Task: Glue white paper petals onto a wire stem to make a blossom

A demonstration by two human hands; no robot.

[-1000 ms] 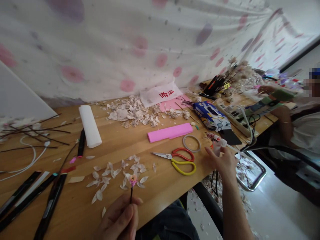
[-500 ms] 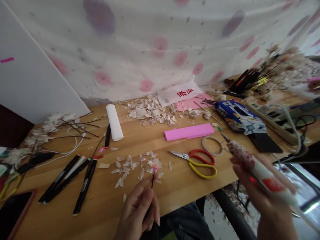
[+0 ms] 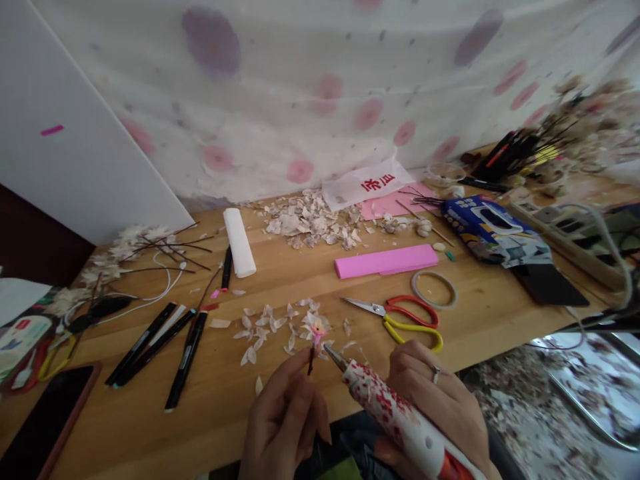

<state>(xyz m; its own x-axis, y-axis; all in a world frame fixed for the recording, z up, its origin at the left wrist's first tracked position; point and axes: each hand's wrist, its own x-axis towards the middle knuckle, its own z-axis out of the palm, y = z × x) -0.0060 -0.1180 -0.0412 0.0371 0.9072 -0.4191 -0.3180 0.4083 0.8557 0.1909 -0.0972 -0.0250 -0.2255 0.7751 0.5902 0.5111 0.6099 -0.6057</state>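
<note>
Pink at the tip, just below centre of the frame: a flower [image 3: 318,331] on a thin dark stem [image 3: 311,363]. Gripped by that stem between thumb and fingertips of the left hand [image 3: 287,417], with the head upright and clear. Wrapped round a patterned glue gun [image 3: 380,400] at lower right of centre: the right hand [image 3: 445,400]. Aimed up and left, just beside the flower's base: the metal nozzle [image 3: 335,357], with contact hard to tell. Looks very light, soft and easily crushed at the head; best taken low on the stem, probably stiff enough to roll between fingertips. For the glue gun, likely heavier and rigid, best to grip well back from the possibly hot nozzle. Strewn behind and left of the flower: loose pale petals [image 3: 249,354], probably apt to tear. Farther right: red-and-yellow-handled scissors [image 3: 379,309] near a ring of tape [image 3: 442,305].
</note>
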